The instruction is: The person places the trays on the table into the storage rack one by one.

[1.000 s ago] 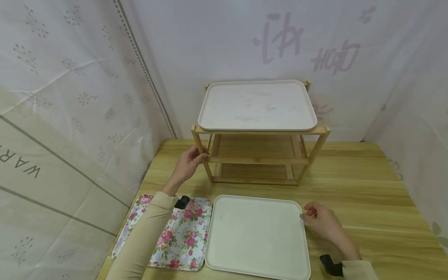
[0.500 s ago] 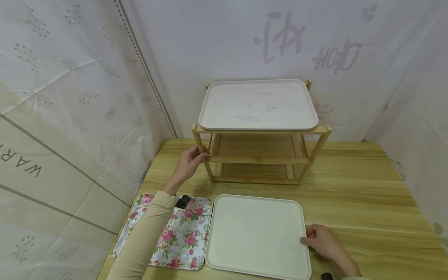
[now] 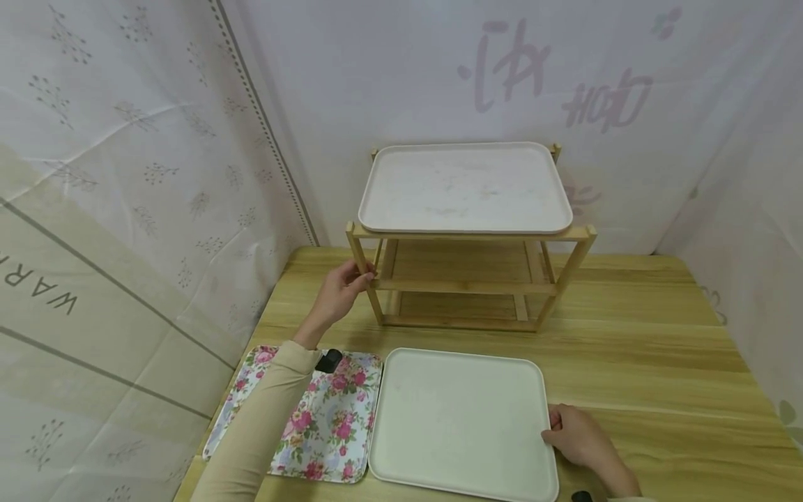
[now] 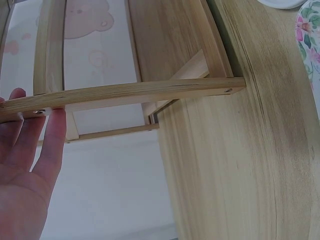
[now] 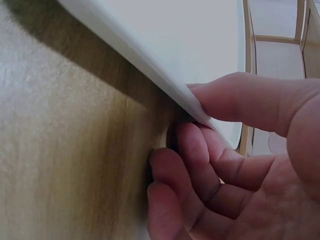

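A wooden rack [image 3: 464, 286] stands at the back of the table with a white tray [image 3: 465, 188] on its top. My left hand [image 3: 339, 293] grips the rack's front left post; in the left wrist view its fingers [image 4: 56, 137] curl round the wooden bar. A plain cream tray [image 3: 464, 422] lies flat in front of the rack. At its right edge my right hand [image 3: 580, 436] pinches the rim. Seen from the right wrist, the thumb [image 5: 240, 97] presses on top of the rim and the fingers are curled at its underside.
To the left of the cream tray lies a floral tray [image 3: 341, 418], partly hidden by my left sleeve [image 3: 251, 432]. The wooden table [image 3: 659, 348] extends to the right. Printed fabric [image 3: 426, 84] hangs behind and at both sides.
My right hand has moved toward me along the cream tray's right edge and now pinches its rim. The left hand keeps its grip on the rack.
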Demonstrator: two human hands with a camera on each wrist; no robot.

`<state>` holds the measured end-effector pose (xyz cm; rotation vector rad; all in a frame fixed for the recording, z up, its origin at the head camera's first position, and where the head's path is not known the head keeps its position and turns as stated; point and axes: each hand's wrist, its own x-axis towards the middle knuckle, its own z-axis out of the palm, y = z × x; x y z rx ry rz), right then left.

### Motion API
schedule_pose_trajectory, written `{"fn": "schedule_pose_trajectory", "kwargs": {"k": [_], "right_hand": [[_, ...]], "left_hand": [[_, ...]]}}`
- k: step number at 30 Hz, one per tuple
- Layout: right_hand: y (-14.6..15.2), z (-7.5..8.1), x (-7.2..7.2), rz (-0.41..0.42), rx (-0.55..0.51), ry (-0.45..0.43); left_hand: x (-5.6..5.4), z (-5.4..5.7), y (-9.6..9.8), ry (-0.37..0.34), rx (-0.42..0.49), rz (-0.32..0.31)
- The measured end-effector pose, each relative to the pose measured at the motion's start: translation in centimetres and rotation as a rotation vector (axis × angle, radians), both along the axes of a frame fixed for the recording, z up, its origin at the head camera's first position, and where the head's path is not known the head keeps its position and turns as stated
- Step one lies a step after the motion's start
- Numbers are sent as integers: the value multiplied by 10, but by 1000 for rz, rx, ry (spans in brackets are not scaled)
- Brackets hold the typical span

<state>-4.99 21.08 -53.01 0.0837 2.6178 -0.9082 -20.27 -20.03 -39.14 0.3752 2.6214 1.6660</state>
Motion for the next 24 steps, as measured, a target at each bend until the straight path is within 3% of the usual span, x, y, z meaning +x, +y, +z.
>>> {"fn": "schedule_pose_trajectory", "kwargs": {"k": [4, 7, 11, 15, 19, 24], "right_hand": [[0, 0, 0, -4, 2, 5], [2, 0, 0, -24, -63, 8], [7, -3, 2, -50, -296, -23], [10, -6, 5, -108, -564, -139], [12, -7, 8, -161, -711, -226], [16, -8, 10, -115, -835, -268]], "left_hand": [[0, 1, 0, -7, 10, -1], [0, 1, 0, -13, 14, 1], [0, 1, 1, -17, 12, 4], [0, 1, 1, -15, 17, 4], [1, 1, 1, -4, 16, 2], [2, 1, 1, 6, -5, 5]]}}
